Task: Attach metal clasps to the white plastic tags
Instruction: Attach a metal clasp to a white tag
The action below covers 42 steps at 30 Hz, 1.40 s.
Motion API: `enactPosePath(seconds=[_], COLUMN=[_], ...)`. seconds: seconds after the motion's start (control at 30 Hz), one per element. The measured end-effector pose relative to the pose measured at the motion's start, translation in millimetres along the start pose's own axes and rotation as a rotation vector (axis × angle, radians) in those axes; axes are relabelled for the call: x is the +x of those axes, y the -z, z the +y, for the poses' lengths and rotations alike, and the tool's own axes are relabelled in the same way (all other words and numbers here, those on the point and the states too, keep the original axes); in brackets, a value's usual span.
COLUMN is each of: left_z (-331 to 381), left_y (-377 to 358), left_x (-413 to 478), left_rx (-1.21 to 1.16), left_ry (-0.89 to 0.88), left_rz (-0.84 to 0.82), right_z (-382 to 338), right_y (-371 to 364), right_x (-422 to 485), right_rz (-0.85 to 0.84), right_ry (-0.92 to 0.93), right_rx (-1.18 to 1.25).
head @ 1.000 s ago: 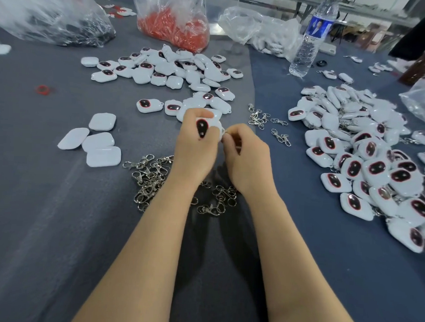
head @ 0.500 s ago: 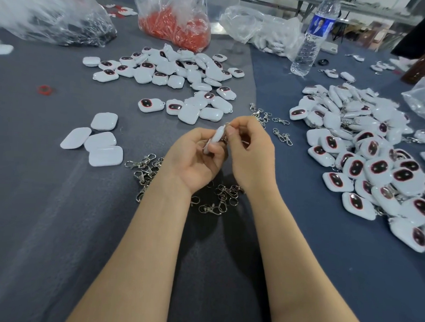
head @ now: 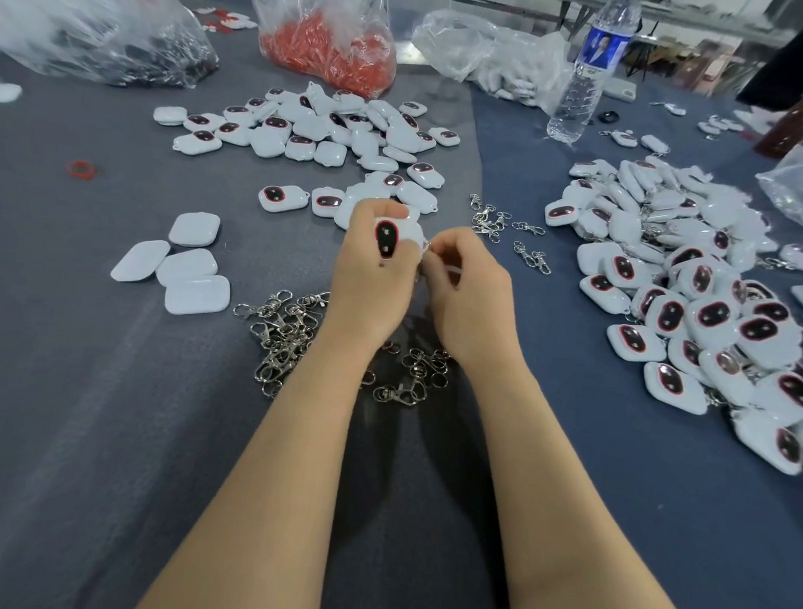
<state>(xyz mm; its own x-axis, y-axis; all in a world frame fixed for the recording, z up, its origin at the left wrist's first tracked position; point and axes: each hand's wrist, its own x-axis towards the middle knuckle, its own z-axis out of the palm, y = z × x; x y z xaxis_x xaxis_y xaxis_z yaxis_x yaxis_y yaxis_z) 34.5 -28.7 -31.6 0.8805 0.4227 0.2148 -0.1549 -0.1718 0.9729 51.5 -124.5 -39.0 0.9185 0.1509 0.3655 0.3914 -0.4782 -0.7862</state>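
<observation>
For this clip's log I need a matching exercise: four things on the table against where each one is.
Things:
1 bottle
2 red bag
3 clasp pile
4 raised tag

Places:
A gripped in the left hand
B on the cloth, by the wrists
C standing, far right
D far centre, behind loose tags

Pairs: 1-C; 2-D; 3-B; 4-A

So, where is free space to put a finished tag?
Bare cloth lies near-left, below the four plain tags and the clasp pile. Another strip runs between the right forearm and the right tag heap. Crowded: the far tag heap.
</observation>
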Motion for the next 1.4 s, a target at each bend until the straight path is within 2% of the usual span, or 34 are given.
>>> enactPosePath(seconds=[0.1, 0.23, 0.4, 0.53, 0.6, 0.67, 0.77, 0.83, 0.93, 1.03, 1.17, 1.23, 1.4], left_z=[5.5, 4.8, 5.4, 4.0, 4.3, 5.8, 8.0, 6.5, 1.8, -4.2, -7.5, -7.7, -6.0], left_y=[-0.1, 8.4, 10.9, 12.4, 11.8, 9.5, 5.5, 5.5, 7.3, 6.1, 6.0, 5.6, 1.1], left_x=[2.2, 5.0, 6.1, 6.1, 4.8, 4.7, 3.6, 1.9, -1.9, -3.0, -2.5, -0.9, 4.4], left_rx=[-0.508, -0.973, -1.228, -1.366, -1.325, -1.104, -0.463, -0.104, 0.130, 0.283, 0.335, 0.286, -0.144], left_ry=[0.414, 0.699, 0.880, 0.942, 0.930, 0.825, 0.428, 0.152, -0.113, -0.238, -0.299, -0.246, 0.230], left_rz=[-0.035, -0.165, -0.263, -0.234, -0.222, -0.158, 0.013, 0.038, -0.036, -0.069, -0.136, -0.134, 0.056], right_z=[-3.9, -5.0, -6.4, -4.2, -3.3, -3.2, -3.2, -3.2, -3.3, -1.1, 4.3, 6.0, 7.2], right_y=[-1.6, -2.1, -4.2, -5.8, -4.8, -3.5, -2.5, -1.6, 1.4, 5.2, 7.6, 6.6, 3.5], right_x=[0.1, 0.1, 0.8, 0.3, 0.3, 0.3, 0.0, 0.4, 0.8, 2.2, 3.3, 3.2, 6.5], right_rz=[0.033, 0.086, 0.124, 0.135, 0.144, 0.136, 0.074, 0.024, -0.055, -0.128, -0.145, -0.104, -0.026], right_ry=[-0.034, -0.031, -0.038, -0.004, 0.043, 0.087, 0.105, 0.096, 0.077, 0.057, 0.038, 0.014, -0.115], right_rx=[0.174, 0.220, 0.190, 0.095, 0.029, -0.044, -0.123, -0.157, -0.238, -0.276, -0.283, -0.238, -0.064])
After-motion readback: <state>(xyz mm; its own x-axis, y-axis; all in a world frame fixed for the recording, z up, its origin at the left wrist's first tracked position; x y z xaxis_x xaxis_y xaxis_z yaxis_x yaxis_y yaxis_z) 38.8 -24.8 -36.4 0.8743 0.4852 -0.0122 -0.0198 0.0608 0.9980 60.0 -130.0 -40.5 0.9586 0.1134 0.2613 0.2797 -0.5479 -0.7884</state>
